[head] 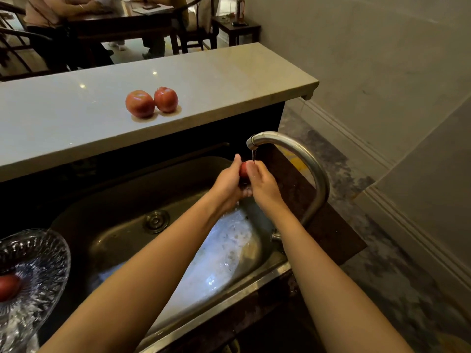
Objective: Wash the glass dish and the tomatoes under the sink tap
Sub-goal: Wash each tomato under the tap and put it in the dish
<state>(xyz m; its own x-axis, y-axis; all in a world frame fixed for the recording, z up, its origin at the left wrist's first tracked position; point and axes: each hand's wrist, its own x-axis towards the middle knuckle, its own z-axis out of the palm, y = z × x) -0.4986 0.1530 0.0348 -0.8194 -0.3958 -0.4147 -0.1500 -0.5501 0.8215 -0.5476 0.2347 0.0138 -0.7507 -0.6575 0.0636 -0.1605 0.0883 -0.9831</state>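
Backdrop: dim kitchen; beyond the counter a dark dining table (122, 21) with a seated person (51, 11); farther right a small side table (235, 28) bearing a bottle (240, 7).
Counter ledge (229, 80): pale glossy stone, raised behind the sink.
Left ledge tomato (140, 103): red, near the ledge's front edge.
Right ledge tomato (166, 99): just beside the first, seemingly touching it.
Sink (114, 240): steel basin below the ledge, drain (156, 221) near the middle, white splashing water on the floor of the right half.
Tap (293, 149): curved steel spout rising from the sink's right rim, mouth over the basin, thin stream (253, 156) falling from it.
Held tomato (244, 169): directly under the tap mouth, above the basin, struck by the stream, mostly hidden between both hands.
Left hand (226, 182): curled round the tomato's left side and underside, thumb stretched upward.
Right hand (262, 184): wrapped over the tomato's right side, fingers bent round it, fingertips out of sight.
Glass dish (51, 250): clear, ribbed, wet, upright at the lower left just beside the sink, partly cut off by the frame.
Dish tomato (9, 286): red, lying inside the glass dish at the frame's left edge.
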